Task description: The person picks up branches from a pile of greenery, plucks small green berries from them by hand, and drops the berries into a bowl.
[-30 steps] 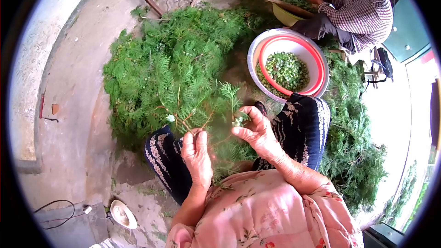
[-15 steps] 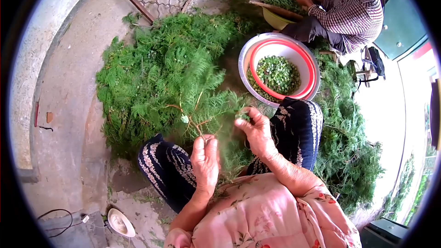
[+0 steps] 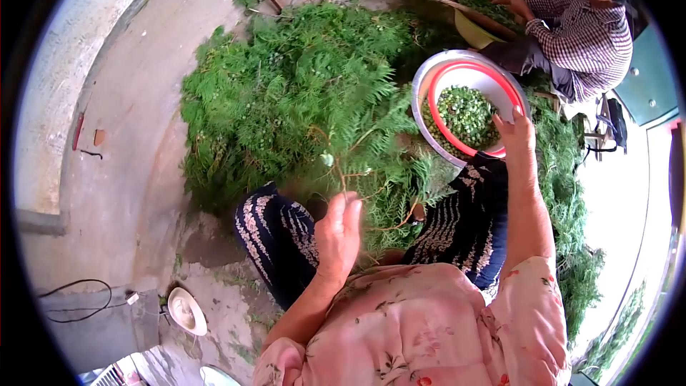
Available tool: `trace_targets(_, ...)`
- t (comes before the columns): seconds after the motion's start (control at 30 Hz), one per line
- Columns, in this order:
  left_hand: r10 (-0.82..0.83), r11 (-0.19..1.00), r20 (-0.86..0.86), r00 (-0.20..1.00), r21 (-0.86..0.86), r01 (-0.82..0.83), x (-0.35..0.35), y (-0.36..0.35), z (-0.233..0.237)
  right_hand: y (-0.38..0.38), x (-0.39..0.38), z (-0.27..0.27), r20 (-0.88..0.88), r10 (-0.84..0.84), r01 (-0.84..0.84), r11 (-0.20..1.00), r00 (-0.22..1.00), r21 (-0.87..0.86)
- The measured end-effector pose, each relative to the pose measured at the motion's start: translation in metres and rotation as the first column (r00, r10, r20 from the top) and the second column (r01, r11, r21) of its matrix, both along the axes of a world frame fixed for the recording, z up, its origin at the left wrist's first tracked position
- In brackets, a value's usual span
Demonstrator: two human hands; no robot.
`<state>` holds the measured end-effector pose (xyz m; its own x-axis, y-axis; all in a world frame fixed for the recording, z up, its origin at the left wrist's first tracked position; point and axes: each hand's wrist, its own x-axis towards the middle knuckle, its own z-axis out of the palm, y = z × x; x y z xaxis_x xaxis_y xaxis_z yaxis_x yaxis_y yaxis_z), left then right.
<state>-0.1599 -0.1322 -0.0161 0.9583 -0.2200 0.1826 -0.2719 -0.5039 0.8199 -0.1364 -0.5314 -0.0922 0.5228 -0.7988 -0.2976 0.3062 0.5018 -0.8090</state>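
left hand (image 3: 339, 239), six o'clock on my remote feed, grip closed on a leafy branch (image 3: 344, 180) at mid-view, right hand (image 3: 516, 136) at two, grip parted over the red-rimmed bowl (image 3: 493, 87) of green pieces (image 3: 464, 112), greenery heap (image 3: 286, 93) at eleven

The right hand (image 3: 518, 134) is partly hiding the red-rimmed basin (image 3: 493, 86). The bottom edge is cropping the floral blouse (image 3: 429, 322).
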Motion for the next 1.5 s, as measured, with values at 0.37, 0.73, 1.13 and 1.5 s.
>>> trace_targets(0.37,-0.131,0.944,0.085,0.988,0.314,0.098,-0.002,-0.007,-0.003,0.206,-0.022,0.112,-0.374,0.510,-0.530,0.202,0.775,-0.823)
trace_targets(0.73,-0.119,0.972,0.000,0.993,0.203,0.117,-0.006,0.004,-0.003,0.215,0.014,0.088,-0.328,0.378,-0.484,0.464,0.865,-0.742)
trace_targets(1.13,-0.127,0.991,0.037,0.991,0.051,0.125,0.003,0.005,-0.006,0.226,-0.021,0.057,-0.243,0.665,-0.657,0.743,0.706,0.124)
trace_targets(1.5,-0.222,0.953,-0.053,0.974,0.197,0.228,-0.009,0.003,-0.003,0.195,-0.017,0.041,-0.633,0.344,-0.675,0.004,0.693,-0.737)
